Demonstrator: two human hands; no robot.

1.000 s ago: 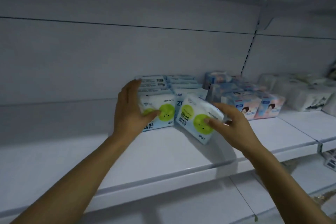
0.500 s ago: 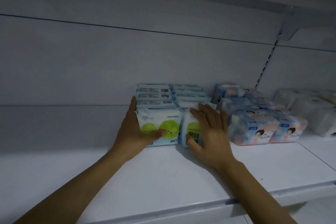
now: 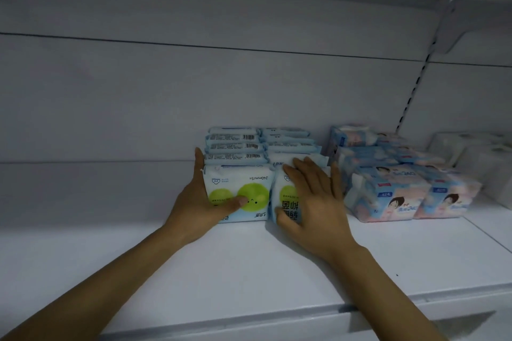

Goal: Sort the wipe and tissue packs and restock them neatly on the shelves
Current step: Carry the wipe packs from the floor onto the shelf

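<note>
The packs stand mid-frame on the shelf (image 3: 249,271). The left hand (image 3: 198,202) braces the left pack (image 3: 241,183), fingers straight along its side. The right hand (image 3: 313,202) presses the right pack (image 3: 286,196), fingers spread flat. An uneven shove could likely skew this soft pack or disturb the rows behind (image 3: 235,145).
</note>
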